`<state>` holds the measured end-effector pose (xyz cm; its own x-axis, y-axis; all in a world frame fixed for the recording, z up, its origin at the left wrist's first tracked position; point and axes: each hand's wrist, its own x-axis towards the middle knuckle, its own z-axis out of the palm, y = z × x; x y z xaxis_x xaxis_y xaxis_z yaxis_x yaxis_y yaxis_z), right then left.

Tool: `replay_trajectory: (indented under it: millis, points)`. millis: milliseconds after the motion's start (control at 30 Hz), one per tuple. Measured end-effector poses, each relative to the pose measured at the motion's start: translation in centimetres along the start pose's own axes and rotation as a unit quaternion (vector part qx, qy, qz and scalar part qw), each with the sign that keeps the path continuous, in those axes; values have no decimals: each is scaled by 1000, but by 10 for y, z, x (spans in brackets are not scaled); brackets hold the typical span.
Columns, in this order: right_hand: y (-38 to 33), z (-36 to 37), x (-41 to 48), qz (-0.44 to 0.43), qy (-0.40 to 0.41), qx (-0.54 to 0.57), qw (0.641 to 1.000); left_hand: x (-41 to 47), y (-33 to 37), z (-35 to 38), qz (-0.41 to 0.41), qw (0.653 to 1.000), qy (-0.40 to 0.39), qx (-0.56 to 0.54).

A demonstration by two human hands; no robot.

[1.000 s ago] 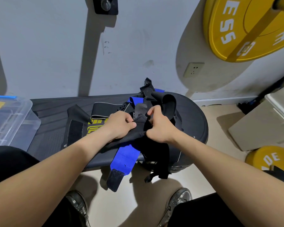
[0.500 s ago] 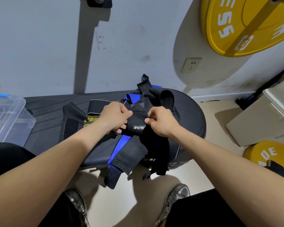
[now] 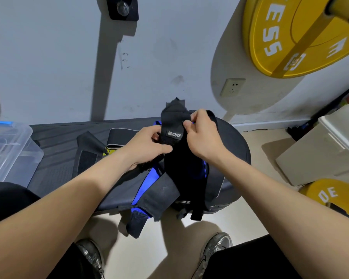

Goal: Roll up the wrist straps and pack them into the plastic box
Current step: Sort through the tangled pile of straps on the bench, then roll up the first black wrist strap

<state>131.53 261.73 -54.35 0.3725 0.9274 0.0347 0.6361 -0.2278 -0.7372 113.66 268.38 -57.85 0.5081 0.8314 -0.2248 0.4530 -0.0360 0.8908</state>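
At lower centre, the blue strap point(image 3: 147, 184) is dangling off the bench point(image 3: 55, 141), risking a snag. Mid-frame, the left hand point(image 3: 149, 146) and right hand point(image 3: 201, 137) are pinching the black wrist strap point(image 3: 174, 121); slipping fingertips would unroll it. The plastic box point(image 3: 6, 150) is sitting far left.

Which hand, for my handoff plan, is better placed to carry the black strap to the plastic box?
Probably left: the plastic box sits far left, nearer the left hand; the right hand would cross over. Both pinch the black strap.
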Motion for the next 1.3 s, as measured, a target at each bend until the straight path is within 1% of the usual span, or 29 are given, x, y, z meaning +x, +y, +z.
replay_trajectory:
  millis: [67,133,200,267,300,333,367,433,467,500,533,600,633,667,733,767,833,867,933,1000,1067,1133,1200,1267,1300]
  points:
    - [-7,-9,2,-8,46,32,998,-2,2,-1,-1,1000,-24,-11]
    - [-19,-19,3,-23,94,90,991,-5,2,3,13,998,-60,3]
    - [-35,-30,4,-28,115,163,980,-6,1,10,15,996,-79,46]
    - [-49,-43,7,-11,129,263,956,-8,0,15,-3,991,-86,102]
    - [-54,-51,10,12,135,327,935,-8,1,15,-13,990,-89,112]
    - [-57,-60,14,44,133,401,905,-7,2,14,-22,990,-87,111]
    - [-59,-69,18,82,115,484,864,-7,3,13,-31,990,-84,110]
    - [-61,-83,22,150,55,625,764,-9,6,14,-42,989,-64,127]
    - [-61,-88,23,169,51,649,740,-10,6,15,-42,989,-44,138]
    - [-59,-90,24,179,69,636,747,-11,8,17,-37,990,-23,137]
    - [-57,-91,26,178,101,590,781,-13,10,18,-36,991,1,127]
    - [-50,-88,30,150,150,458,863,-15,15,17,-31,995,45,79]
    - [-48,-86,30,128,159,410,889,-15,18,14,-11,997,57,47]
    - [-49,-85,29,105,159,391,901,-15,23,11,20,998,60,7]
    - [-52,-81,24,76,144,419,893,-20,36,2,64,992,62,-85]
    - [-55,-80,21,70,134,437,887,-22,41,-3,77,988,71,-111]
    - [-61,-77,15,69,96,442,889,-28,46,-14,76,987,83,-112]
    - [-63,-76,11,76,63,440,893,-31,45,-19,56,991,65,-99]
    - [-68,-72,3,92,-15,431,898,-42,41,-30,-2,999,-27,-38]
    - [-75,-66,-3,86,-84,409,904,-58,36,-42,-47,990,-128,36]
    - [-85,-55,-9,60,-122,401,906,-76,29,-53,-66,974,-195,94]
    - [-95,-44,-13,34,-139,387,911,-91,16,-63,-96,956,-238,144]
    - [-103,-32,-17,10,-164,363,917,-107,2,-69,-142,934,-254,209]
    - [-112,-18,-25,6,-181,329,927,-122,-13,-73,-149,922,-214,287]
    - [-116,-11,-30,7,-189,312,931,-128,-22,-74,-137,925,-174,309]
